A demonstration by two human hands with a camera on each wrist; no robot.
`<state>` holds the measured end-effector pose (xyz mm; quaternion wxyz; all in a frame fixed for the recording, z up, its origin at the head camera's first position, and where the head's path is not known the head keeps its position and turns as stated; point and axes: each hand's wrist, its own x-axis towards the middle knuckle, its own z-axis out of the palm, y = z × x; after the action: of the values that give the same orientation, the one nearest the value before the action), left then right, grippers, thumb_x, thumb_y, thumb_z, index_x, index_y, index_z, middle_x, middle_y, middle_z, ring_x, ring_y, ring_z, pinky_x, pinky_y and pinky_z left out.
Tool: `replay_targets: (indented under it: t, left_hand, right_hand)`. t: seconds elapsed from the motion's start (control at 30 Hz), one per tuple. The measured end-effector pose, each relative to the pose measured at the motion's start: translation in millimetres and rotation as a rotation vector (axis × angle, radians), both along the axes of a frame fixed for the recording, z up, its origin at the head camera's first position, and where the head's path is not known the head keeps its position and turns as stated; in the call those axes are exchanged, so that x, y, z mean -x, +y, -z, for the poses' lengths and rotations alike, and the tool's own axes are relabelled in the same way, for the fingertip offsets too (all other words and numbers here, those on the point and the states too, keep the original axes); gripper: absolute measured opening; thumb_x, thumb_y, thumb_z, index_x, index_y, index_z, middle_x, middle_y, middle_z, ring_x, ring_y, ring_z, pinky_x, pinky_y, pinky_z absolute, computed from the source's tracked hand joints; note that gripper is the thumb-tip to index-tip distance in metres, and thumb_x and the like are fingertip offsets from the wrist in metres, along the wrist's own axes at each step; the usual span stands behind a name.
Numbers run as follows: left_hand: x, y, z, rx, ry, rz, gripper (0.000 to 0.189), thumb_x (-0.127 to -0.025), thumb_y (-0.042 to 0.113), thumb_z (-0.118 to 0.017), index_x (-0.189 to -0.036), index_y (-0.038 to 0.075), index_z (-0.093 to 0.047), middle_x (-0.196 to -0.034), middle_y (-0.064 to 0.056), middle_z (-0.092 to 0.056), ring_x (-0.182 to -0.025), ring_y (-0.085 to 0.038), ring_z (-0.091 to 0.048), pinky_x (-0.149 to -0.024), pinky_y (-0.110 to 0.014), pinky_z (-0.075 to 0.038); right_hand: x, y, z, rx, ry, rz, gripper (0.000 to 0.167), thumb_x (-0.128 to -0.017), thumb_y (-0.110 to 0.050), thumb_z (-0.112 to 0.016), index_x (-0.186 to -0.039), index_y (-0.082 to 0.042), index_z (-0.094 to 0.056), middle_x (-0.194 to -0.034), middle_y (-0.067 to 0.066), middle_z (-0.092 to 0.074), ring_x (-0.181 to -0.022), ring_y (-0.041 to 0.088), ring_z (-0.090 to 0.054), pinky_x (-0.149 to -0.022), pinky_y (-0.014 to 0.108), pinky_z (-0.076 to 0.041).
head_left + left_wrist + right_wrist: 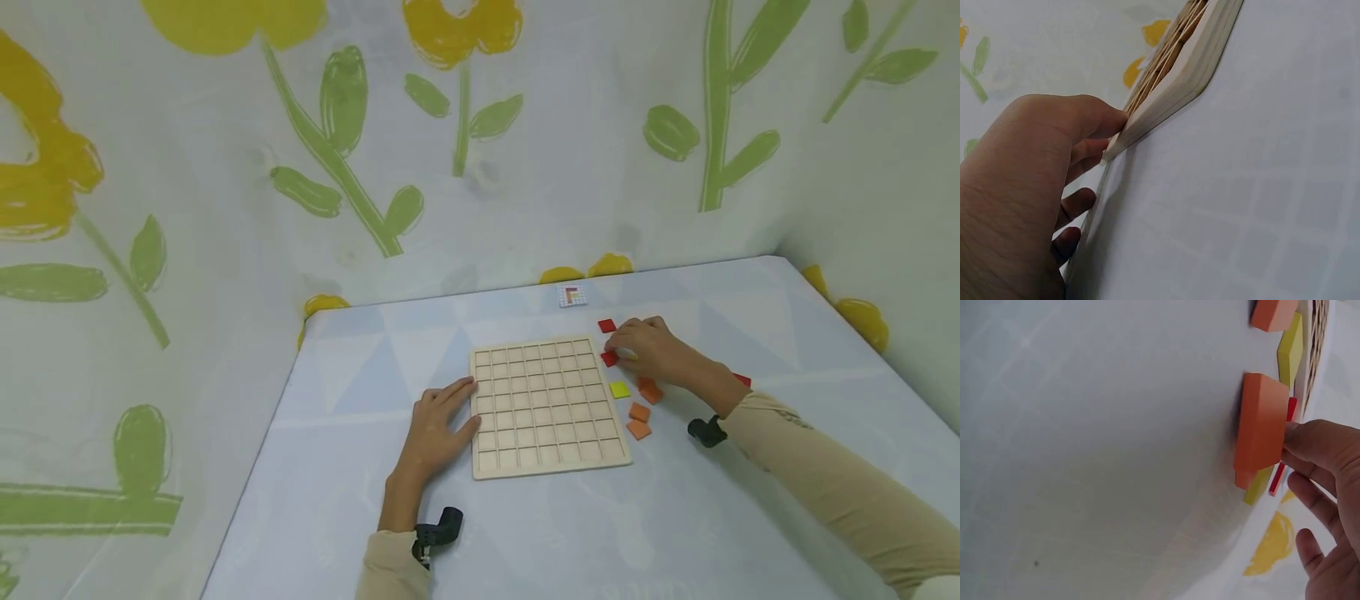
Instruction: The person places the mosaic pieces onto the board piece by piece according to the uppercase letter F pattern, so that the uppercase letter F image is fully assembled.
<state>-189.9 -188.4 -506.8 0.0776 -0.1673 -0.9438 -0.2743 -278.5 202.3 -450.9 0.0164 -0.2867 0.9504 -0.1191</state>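
A square wooden grid board [550,407] lies on the table, its grid cells bare. My left hand [437,425] rests at its left edge, thumb and index finger apart and touching the rim; in the left wrist view the thumb tip [1119,120] lies on the board's edge [1172,94]. Beyond the right edge, my right hand [651,346] pinches a small red tile [609,359] at its fingertips. Orange pieces [1263,422] partly hide those fingertips in the right wrist view. Another red tile [607,326] lies just behind, and a yellow tile [619,389] in front.
Several orange tiles [639,429] lie right of the board, some under the right hand. One more red piece [742,379] shows past the right wrist. A small printed pattern card [572,296] sits near the table's back edge, below the flowered wall covering.
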Motion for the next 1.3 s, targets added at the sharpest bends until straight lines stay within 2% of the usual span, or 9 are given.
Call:
replay_targets:
  t: [0.33,0.43,0.67,0.8,1.03,1.3]
  left_hand:
    - [-0.1,-0.4,-1.8,-0.004,0.021,0.012,0.053,-0.096,0.037,-0.063,-0.146,0.021,-0.054,-0.152,0.008,-0.046,-0.117,-0.022,-0.048,-0.1,-0.049,-0.035]
    - [1.0,-1.2,-1.5,-0.002,0.023,0.011,0.053,-0.096,0.036,-0.064,-0.146,0.02,-0.055,-0.152,0.008,-0.046,-0.117,-0.022,-0.048,-0.1,-0.049,-0.035]
    - [2.2,-0.4,-0.9,-0.005,0.004,0.012,0.053,-0.096,0.037,-0.063,-0.145,0.021,-0.055,-0.153,0.01,-0.045,-0.118,-0.021,-0.048,-0.1,-0.047,-0.035]
    - [1.1,0.4,-1.7,0.005,0.004,0.007,0.053,-0.095,0.037,-0.063,-0.145,0.021,-0.055,-0.152,0.009,-0.046,-0.117,-0.021,-0.048,-0.1,-0.048,-0.036]
    - [1.0,0.0,-2.4,0.003,0.008,0.007,0.053,-0.095,0.036,-0.063,-0.145,0.02,-0.056,-0.152,0.008,-0.046,-0.117,-0.022,-0.048,-0.1,-0.048,-0.036]
    - [2.8,-0.3,0.6,0.017,0.008,0.001,0.053,-0.095,0.037,-0.063,-0.145,0.022,-0.056,-0.152,0.01,-0.046,-0.118,-0.021,-0.049,-0.099,-0.046,-0.037]
  right_hand:
    - [-3.1,0.9,-16.0,0.037,-0.001,0.065,0.029,-0.084,-0.012,-0.079,-0.112,-0.01,-0.074,-0.116,0.009,-0.068,-0.118,0.032,-0.051,-0.1,0.057,-0.03]
    - [-2.0,-2.8,-20.9,0.061,0.025,0.051,0.028,-0.085,-0.012,-0.079,-0.112,-0.01,-0.074,-0.116,0.009,-0.068,-0.117,0.032,-0.051,-0.1,0.057,-0.03]
    - [0.2,-11.9,-34.9,0.137,0.116,-0.022,0.021,-0.081,-0.008,-0.081,-0.102,-0.008,-0.076,-0.107,0.008,-0.069,-0.11,0.033,-0.054,-0.093,0.057,-0.032]
    - [-0.1,-19.9,-40.5,0.154,0.126,-0.035,0.022,-0.08,-0.006,-0.082,-0.102,-0.007,-0.076,-0.105,0.008,-0.07,-0.108,0.032,-0.055,-0.093,0.056,-0.032]
    - [-2.5,-35.5,-39.4,0.214,0.168,-0.084,0.02,-0.079,-0.005,-0.083,-0.098,-0.008,-0.076,-0.103,0.007,-0.071,-0.102,0.03,-0.057,-0.091,0.057,-0.034]
    - [-2.4,-53.3,-34.0,0.236,0.155,-0.127,0.019,-0.081,-0.009,-0.083,-0.098,-0.011,-0.076,-0.104,0.004,-0.07,-0.108,0.03,-0.056,-0.092,0.055,-0.034]
